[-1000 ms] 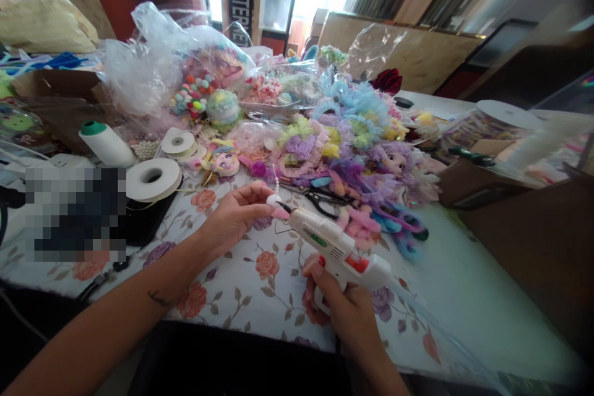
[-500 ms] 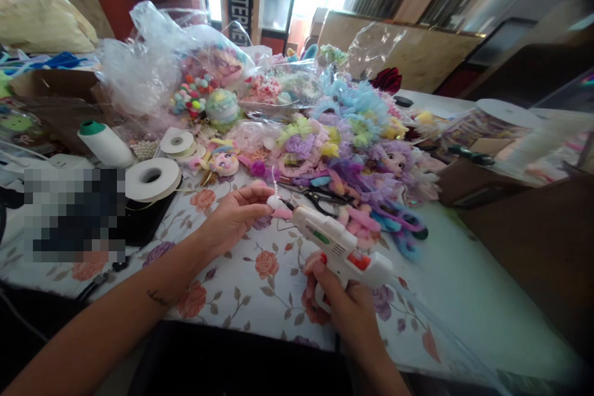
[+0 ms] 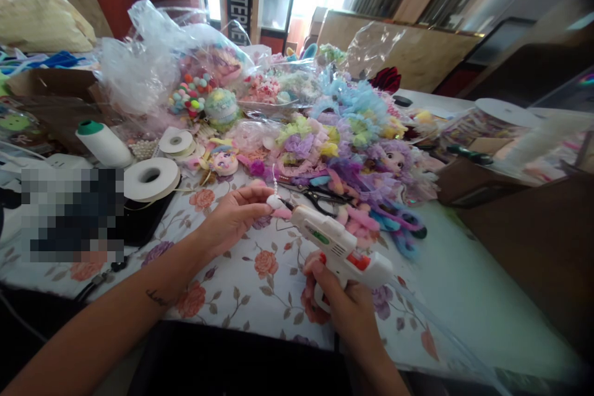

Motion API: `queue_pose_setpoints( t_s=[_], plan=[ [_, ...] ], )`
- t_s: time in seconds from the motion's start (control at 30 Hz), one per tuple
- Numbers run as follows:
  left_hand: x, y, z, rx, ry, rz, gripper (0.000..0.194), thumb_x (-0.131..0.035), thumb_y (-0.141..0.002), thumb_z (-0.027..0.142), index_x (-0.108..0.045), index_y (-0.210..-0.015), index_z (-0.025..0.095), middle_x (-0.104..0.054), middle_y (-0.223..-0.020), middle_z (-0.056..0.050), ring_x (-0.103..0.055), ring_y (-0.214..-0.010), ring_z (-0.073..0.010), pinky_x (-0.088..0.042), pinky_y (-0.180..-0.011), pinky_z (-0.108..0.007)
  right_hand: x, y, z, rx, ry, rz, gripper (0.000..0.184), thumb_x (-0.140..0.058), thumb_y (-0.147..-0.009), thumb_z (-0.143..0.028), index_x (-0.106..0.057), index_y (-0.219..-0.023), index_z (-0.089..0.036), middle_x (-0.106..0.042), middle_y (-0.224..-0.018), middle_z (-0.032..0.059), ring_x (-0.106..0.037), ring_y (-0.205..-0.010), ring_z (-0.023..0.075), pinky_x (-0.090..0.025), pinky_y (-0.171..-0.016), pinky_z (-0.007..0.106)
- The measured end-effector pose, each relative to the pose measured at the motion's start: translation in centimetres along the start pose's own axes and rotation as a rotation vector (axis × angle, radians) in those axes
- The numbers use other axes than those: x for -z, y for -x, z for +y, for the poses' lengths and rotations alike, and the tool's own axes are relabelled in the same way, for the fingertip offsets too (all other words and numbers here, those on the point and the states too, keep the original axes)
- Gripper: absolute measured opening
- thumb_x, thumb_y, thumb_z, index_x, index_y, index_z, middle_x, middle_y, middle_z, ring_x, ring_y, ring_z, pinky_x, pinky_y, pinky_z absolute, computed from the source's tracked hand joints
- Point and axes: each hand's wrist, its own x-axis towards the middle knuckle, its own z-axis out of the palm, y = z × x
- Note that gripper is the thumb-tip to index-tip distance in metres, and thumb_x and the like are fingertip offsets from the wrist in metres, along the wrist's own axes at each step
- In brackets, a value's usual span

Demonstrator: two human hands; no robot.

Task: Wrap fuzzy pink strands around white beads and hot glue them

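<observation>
My right hand (image 3: 341, 297) is wrapped around the handle of a white hot glue gun (image 3: 325, 232), which points up and to the left. Between the fingertips of my left hand (image 3: 239, 213) is a small white round piece (image 3: 275, 202) with a short string of white beads (image 3: 275, 179) rising from it. The glue gun's dark nozzle (image 3: 288, 205) meets or nearly meets this piece; contact is too small to make out. Just behind the gun lie black-handled scissors (image 3: 320, 198), partly covered by colourful fluffy strips (image 3: 362, 223).
A flowered cloth (image 3: 241, 284) covers the table. White ribbon spools (image 3: 151, 179) and a thread cone (image 3: 104, 143) stand on the left. A doll with purple hair (image 3: 392, 161), tulle pieces (image 3: 301, 136) and plastic bags (image 3: 139, 68) are heaped behind. A cardboard box (image 3: 520, 235) stands at right.
</observation>
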Motion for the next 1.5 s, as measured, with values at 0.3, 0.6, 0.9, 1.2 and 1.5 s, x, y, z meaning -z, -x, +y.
queue_pose_setpoints(
  t_s=[0.3, 0.6, 0.9, 1.2, 1.5],
  plan=[
    [0.29, -0.07, -0.11, -0.001, -0.026, 0.002, 0.022, -0.081, -0.066, 0.012, -0.078, -0.088, 0.017, -0.076, -0.087, -0.003, -0.071, -0.083, -0.0153, -0.052, -0.081, -0.024, 0.08, -0.04, 0.05, -0.011, 0.007, -0.011, 0.047, -0.067, -0.078, -0.057, -0.056, -0.058, -0.017, -0.052, -0.044, -0.0007, -0.048, -0.035, 0.0104, -0.032, -0.034, 0.02],
    [0.42, -0.15, -0.14, 0.001, 0.009, 0.013, 0.025, -0.083, -0.064, 0.012, -0.078, -0.089, 0.018, -0.077, -0.087, -0.002, -0.071, -0.081, -0.0138, -0.053, -0.082, -0.023, -0.03, 0.15, -0.27, -0.013, 0.023, 0.002, 0.042, -0.07, -0.076, -0.053, -0.056, -0.06, -0.017, -0.054, -0.046, -0.0012, -0.05, -0.037, 0.0107, -0.033, -0.034, 0.019],
    [0.37, -0.14, -0.21, -0.006, 0.02, -0.01, 0.024, -0.081, -0.067, 0.012, -0.078, -0.089, 0.018, -0.077, -0.087, -0.002, -0.072, -0.079, -0.015, -0.053, -0.08, -0.024, -0.06, 0.15, -0.31, -0.006, 0.041, 0.005, 0.039, -0.07, -0.075, -0.054, -0.057, -0.068, -0.018, -0.055, -0.048, -0.0025, -0.05, -0.037, 0.0118, -0.034, -0.034, 0.021],
    [0.28, -0.07, 0.03, 0.003, 0.009, 0.012, 0.023, -0.081, -0.067, 0.012, -0.078, -0.089, 0.018, -0.077, -0.087, -0.003, -0.072, -0.084, -0.0165, -0.053, -0.084, -0.026, 0.02, 0.09, -0.2, -0.022, 0.028, -0.006, 0.05, -0.067, -0.078, -0.058, -0.055, -0.054, -0.017, -0.053, -0.044, 0.0001, -0.049, -0.036, 0.0108, -0.033, -0.034, 0.02],
    [0.12, 0.07, 0.43, -0.013, 0.044, 0.053, 0.023, -0.079, -0.069, 0.009, -0.077, -0.09, 0.016, -0.077, -0.09, -0.004, -0.071, -0.084, -0.0136, -0.055, -0.082, -0.021, -0.17, -0.01, -0.15, 0.006, 0.004, 0.012, 0.045, -0.071, -0.075, -0.056, -0.066, -0.097, -0.017, -0.055, -0.049, -0.0043, -0.05, -0.034, 0.0105, -0.031, -0.032, 0.018]
  ],
)
